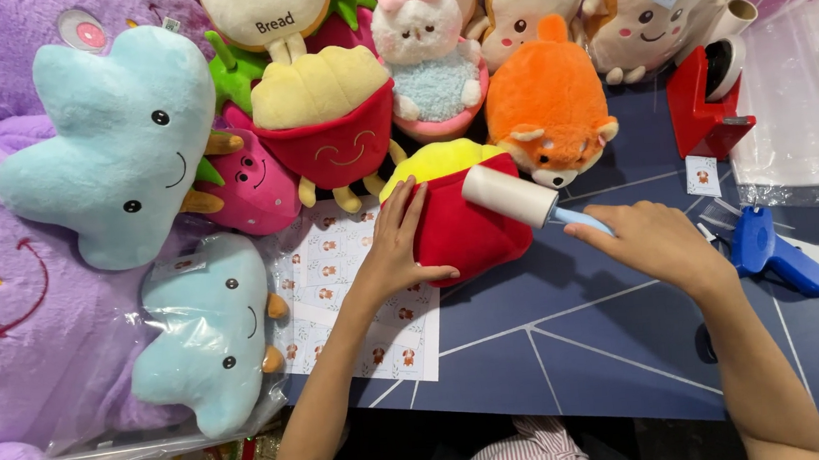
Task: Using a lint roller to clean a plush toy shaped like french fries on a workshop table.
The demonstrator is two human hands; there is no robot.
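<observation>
A red and yellow fries-shaped plush toy [463,226] lies on the dark blue table [584,343] in the middle of the view. My left hand [394,251] presses flat on its left side, fingers spread. My right hand [649,240] grips the light blue handle of a white lint roller [509,196]. The roller's sticky head rests on the toy's upper right edge.
A sheet of small stickers [358,312] lies under my left arm. Many plush toys crowd the back and left, including an orange dog [546,102] and a bagged pale blue tooth [206,338]. At right stand a red tape dispenser [706,104], a blue tagging gun [782,254] and clear bags [799,102].
</observation>
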